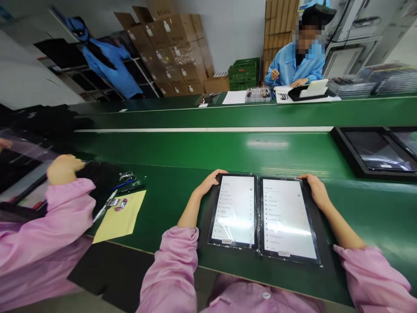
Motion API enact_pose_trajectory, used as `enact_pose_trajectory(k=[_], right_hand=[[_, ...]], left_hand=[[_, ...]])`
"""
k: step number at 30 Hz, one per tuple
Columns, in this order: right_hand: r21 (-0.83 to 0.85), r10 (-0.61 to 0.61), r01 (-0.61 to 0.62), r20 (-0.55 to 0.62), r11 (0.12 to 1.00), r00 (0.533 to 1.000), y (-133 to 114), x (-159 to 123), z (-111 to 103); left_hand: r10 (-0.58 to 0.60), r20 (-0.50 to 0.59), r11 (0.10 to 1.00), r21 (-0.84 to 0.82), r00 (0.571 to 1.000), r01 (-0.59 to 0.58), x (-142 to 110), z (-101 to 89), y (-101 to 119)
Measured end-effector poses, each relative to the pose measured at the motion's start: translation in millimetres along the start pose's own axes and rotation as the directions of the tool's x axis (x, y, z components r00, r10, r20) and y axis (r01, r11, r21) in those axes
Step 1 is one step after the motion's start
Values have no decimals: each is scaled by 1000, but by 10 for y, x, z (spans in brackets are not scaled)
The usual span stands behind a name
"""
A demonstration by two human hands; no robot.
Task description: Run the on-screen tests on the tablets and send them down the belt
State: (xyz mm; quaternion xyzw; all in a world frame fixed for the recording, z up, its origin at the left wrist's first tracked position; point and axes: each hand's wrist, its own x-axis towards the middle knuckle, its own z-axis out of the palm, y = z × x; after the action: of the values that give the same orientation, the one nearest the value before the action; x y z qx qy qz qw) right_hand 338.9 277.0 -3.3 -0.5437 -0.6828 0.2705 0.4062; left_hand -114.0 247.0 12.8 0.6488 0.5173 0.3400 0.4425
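Note:
Two tablets with lit white screens lie side by side before me, the left tablet [233, 213] and the right tablet [289, 219], both under clear film. Each screen shows a list of lines too small to read. Beneath them is a black board [328, 250], its edges showing at both sides. My left hand [208, 183] is closed at the board's upper left corner, the thumb close to the left tablet. At the upper right corner my right hand [315, 190] curls its fingers over the edge, next to the right tablet. Some fingertips are hidden.
A black tray [355, 165] with tablets stands on the green belt [182, 150] at right. On the left, a co-worker's pink-sleeved arm [67, 200] is near yellow paper [125, 219] and pens. A person in blue [289, 65] sits opposite. Cardboard boxes [172, 48] are stacked behind.

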Motion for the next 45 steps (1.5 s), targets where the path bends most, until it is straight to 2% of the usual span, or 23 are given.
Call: enact_pose_trajectory(k=[5, 8, 10, 12, 14, 17, 20, 22, 24, 26, 30, 34, 37, 42, 45], right_hand=[[12, -46, 46, -19, 999, 999, 2, -3, 18], [-6, -74, 74, -132, 997, 988, -98, -51, -24], [-80, -141, 126, -213, 989, 967, -225, -123, -87], [-179, -255, 220, -201, 959, 946, -397, -234, -148], [-249, -365, 332, -97, 910, 926, -594, -379, -170], [-311, -460, 478, 132, 822, 878, -880, -623, -93], [-347, -494, 609, 368, 714, 788, -1084, -820, 64], [-339, -485, 665, 480, 665, 731, -1152, -892, 153], [-330, -473, 685, 529, 650, 704, -1169, -919, 197], [-335, -484, 683, 512, 649, 710, -1149, -913, 182], [-353, -558, 648, 330, 675, 761, -1068, -857, 18], [-309, -581, 614, 201, 727, 789, -998, -818, -106], [-283, -590, 626, 210, 727, 780, -998, -837, -80], [-247, -574, 655, 329, 714, 750, -1099, -892, 23], [-187, -577, 662, 358, 726, 734, -1140, -899, 53]], left_hand=[[7, 69, 1000, 29, 998, -9, -38, -13, 52], [10, 98, 998, 59, 995, -16, -56, -22, 116], [8, 112, 996, 85, 994, -18, -76, -32, 168], [3, 126, 993, 113, 992, -17, -99, -38, 221], [-5, 135, 990, 142, 991, -14, -118, -30, 269], [-38, 111, 960, 279, 993, 6, -135, 14, 322], [-46, 93, 904, 428, 995, 2, -143, 67, 339], [-25, 107, 907, 422, 994, -22, -154, 76, 326], [-12, 131, 923, 383, 991, -40, -179, 55, 305], [-20, 183, 927, 373, 983, -50, -221, 16, 295], [-46, 328, 903, 418, 943, -102, -324, -56, 323], [-33, 398, 898, 415, 917, -148, -377, -99, 342], [-43, 418, 896, 417, 907, -150, -392, -124, 328], [-24, 443, 874, 444, 896, -197, -410, -124, 336], [-28, 444, 868, 456, 896, -199, -415, -99, 359]])
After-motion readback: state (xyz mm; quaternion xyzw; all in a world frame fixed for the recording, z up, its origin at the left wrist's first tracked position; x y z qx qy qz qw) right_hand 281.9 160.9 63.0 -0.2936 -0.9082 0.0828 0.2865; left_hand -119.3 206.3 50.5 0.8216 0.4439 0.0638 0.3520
